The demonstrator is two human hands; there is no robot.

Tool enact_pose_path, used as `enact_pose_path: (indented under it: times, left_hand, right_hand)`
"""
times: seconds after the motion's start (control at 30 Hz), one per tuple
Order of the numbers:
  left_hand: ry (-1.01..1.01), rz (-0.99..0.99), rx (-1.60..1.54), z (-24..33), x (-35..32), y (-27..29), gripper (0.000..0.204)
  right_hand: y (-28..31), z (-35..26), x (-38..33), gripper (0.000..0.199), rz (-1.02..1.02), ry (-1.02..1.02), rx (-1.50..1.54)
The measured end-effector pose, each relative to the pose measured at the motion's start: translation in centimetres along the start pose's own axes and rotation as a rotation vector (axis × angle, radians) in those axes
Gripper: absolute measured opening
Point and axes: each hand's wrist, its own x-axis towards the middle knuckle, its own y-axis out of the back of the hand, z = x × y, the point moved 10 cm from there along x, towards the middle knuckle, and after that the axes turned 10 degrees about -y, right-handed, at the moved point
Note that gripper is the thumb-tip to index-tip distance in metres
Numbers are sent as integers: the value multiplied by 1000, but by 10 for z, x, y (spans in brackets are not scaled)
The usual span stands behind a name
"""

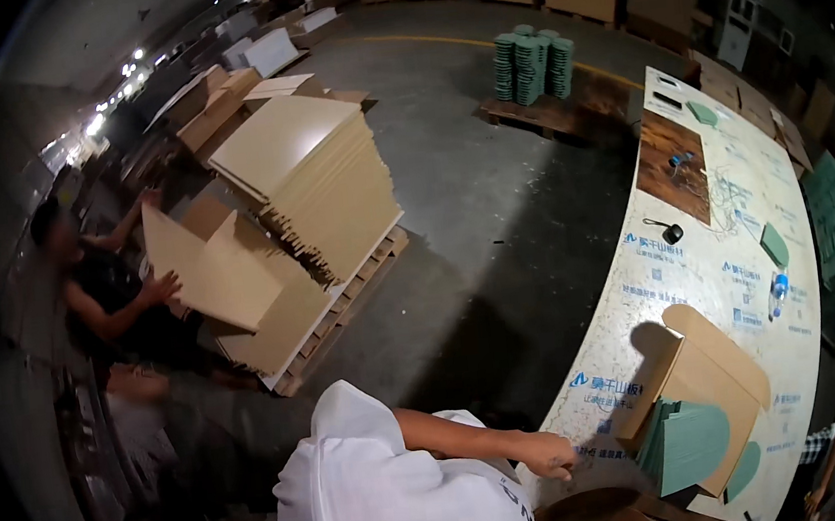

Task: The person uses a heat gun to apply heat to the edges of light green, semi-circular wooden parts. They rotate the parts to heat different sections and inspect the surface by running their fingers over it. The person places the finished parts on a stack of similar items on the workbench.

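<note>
My left hand (549, 455) is at the near left edge of the long table, its arm stretched across in front of my white shirt. The fingers are curled closed; what they hold, if anything, is hidden. To the right of the hand, a stack of green round-ended sheets (692, 445) leans against an open brown cardboard piece (724, 367) with a rounded flap. Another green sheet (744, 470) lies beside that stack. Below my hand, a dark brown wooden surface (593, 520) shows at the lower edge. My right hand is out of sight.
On the long printed tabletop (680, 275) are a black tape measure (672, 233), a blue-capped bottle (779, 288) and a brown board (672, 166). A co-worker (103, 281) at left handles a large panel (207, 271) near a pallet of stacked boards (330, 188). Green stacks (532, 67) stand farther off.
</note>
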Motion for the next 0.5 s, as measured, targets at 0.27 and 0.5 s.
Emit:
enact_pose_path:
  times: [0.27,0.5]
  left_hand:
    - [19,129,105,16,-15,-2,29]
    - [-112,20,197,49,-15,9,37]
  right_hand:
    - [-4,4,0,41,-146,-66,113]
    - [5,27,-16,44,-231,-229,226]
